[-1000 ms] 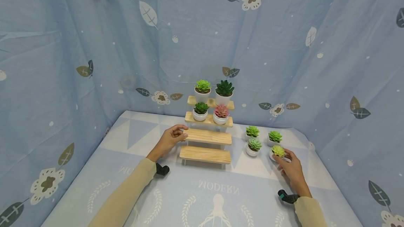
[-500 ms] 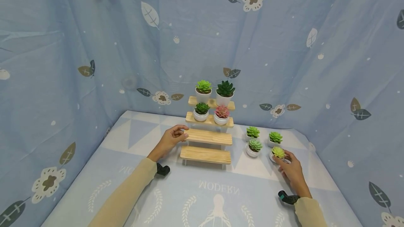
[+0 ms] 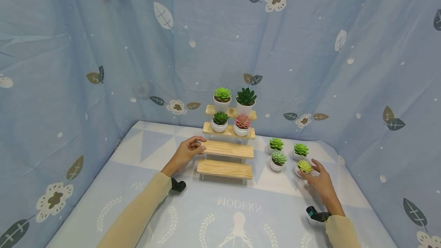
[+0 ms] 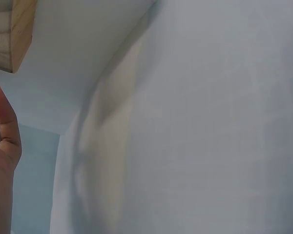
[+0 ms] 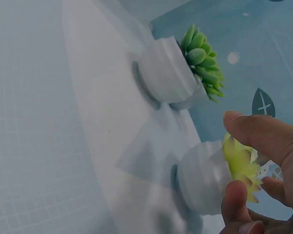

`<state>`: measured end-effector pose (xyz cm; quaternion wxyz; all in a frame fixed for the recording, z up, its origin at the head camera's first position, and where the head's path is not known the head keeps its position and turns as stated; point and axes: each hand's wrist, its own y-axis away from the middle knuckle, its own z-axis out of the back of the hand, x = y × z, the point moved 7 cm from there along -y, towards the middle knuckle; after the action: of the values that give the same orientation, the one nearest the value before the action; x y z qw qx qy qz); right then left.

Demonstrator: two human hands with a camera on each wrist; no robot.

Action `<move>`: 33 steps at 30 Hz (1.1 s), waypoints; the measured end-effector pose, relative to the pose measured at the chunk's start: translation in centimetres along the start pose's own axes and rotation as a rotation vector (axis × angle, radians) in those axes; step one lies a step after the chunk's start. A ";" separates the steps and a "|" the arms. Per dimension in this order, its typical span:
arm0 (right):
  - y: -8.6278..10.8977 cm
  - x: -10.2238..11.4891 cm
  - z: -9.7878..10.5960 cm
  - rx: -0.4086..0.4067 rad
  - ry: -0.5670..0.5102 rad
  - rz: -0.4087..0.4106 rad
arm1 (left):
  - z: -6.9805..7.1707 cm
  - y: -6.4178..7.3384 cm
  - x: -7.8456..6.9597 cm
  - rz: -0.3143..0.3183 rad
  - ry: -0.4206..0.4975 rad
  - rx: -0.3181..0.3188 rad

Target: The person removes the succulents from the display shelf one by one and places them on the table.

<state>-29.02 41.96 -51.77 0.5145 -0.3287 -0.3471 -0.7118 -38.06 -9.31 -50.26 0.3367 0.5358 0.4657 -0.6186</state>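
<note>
Beside a stepped wooden display stand [image 3: 225,168], my left hand [image 3: 186,153] holds the left end of the second step from the bottom, fingers curled and thumb below them. The left wrist view catches part of that hand [image 4: 2,141] under a wooden board corner [image 4: 20,36]. At the right, my right hand [image 3: 321,183] has thumb and fingers spread around a yellow-green potted succulent [image 3: 304,167] on the table. In the right wrist view its white pot [image 5: 201,178] rests on the cloth, a fingertip close by; whether it touches cannot be told.
A light green succulent [image 3: 277,160] and two bright green ones, one at the back left [image 3: 276,144] and one at the back right [image 3: 301,150], stand close by. Several potted succulents fill the stand's upper two steps, including a pink one [image 3: 242,123]. Patterned curtains [image 3: 220,49] surround the table.
The fingers of my right hand have spread apart around the yellow-green succulent, and the hand has shifted slightly right. My left hand stays at the stand.
</note>
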 end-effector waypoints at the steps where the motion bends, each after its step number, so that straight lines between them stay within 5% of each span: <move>1: 0.1 0.5 0.1 -0.001 -0.005 0.011 | 0.0 0.0 0.0 0.002 0.006 -0.001; 13: 1.0 6.0 1.0 -0.100 0.005 0.139 | -0.1 0.1 -0.1 -0.002 0.008 0.000; 33: 0.6 13.6 -2.2 0.018 -0.118 0.328 | -0.1 0.1 -0.1 0.010 0.019 0.000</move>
<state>-32.12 33.13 -41.59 0.6055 -0.4175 -0.3249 -0.5945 -37.88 -9.26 -50.16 0.3352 0.5440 0.4664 -0.6117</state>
